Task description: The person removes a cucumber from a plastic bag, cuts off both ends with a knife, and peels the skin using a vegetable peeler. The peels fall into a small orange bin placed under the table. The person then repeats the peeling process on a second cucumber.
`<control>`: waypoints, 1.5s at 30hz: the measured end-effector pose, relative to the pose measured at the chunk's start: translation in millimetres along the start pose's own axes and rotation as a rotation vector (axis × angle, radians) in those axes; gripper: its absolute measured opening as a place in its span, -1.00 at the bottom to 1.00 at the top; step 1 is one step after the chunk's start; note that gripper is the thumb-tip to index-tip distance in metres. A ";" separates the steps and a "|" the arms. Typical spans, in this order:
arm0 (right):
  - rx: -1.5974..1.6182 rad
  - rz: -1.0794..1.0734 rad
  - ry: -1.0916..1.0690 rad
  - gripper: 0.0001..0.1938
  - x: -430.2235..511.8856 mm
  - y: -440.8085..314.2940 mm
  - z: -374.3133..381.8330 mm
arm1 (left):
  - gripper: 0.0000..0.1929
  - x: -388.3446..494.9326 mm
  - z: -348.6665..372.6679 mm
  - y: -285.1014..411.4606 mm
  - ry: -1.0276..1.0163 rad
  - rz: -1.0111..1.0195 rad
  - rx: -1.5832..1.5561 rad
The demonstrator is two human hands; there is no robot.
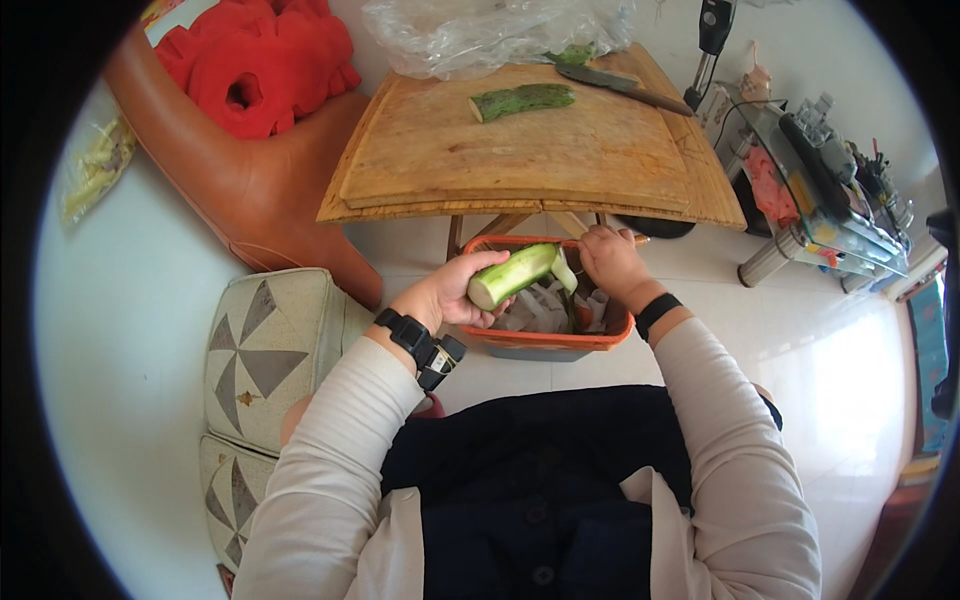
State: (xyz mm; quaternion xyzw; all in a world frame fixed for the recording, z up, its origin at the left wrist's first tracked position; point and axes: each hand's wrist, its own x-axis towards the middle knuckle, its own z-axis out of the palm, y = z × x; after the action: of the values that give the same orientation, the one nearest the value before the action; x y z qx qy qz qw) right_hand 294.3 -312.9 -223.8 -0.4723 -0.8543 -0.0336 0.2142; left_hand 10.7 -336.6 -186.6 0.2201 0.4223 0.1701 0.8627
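Note:
My left hand (457,292) grips a partly peeled green gourd (517,276), its pale cut end towards me. A strip of peel (564,271) hangs from its far end. My right hand (613,262) is closed around a tool, probably a peeler, mostly hidden by the fingers; the end of its orange-brown handle (642,240) sticks out to the right. Both hands are over an orange-rimmed waste bin (555,341) holding crumpled tissue and scraps. On the wooden cutting board (517,165) lies another piece of gourd (523,101), its skin dark green.
A kitchen knife (622,86) rests at the board's back right, beside a clear plastic bag (487,34). The wooden table edge (720,202) stands just beyond the bin. A brown leather seat (300,187) and patterned stools (262,352) are on the left, a glass shelf (825,202) on the right.

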 end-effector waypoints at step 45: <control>-0.165 0.028 0.046 -0.86 -1.9 6.1 5.5 | -0.60 -0.5 0.1 -7.1 -0.092 0.038 -0.112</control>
State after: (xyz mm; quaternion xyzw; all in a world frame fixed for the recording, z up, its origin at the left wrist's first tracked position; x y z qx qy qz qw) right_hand 298.3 -309.6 -230.4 -0.4994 -0.8368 -0.1117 0.1945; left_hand 11.3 -342.9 -190.0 0.1869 0.3678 0.1995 0.8888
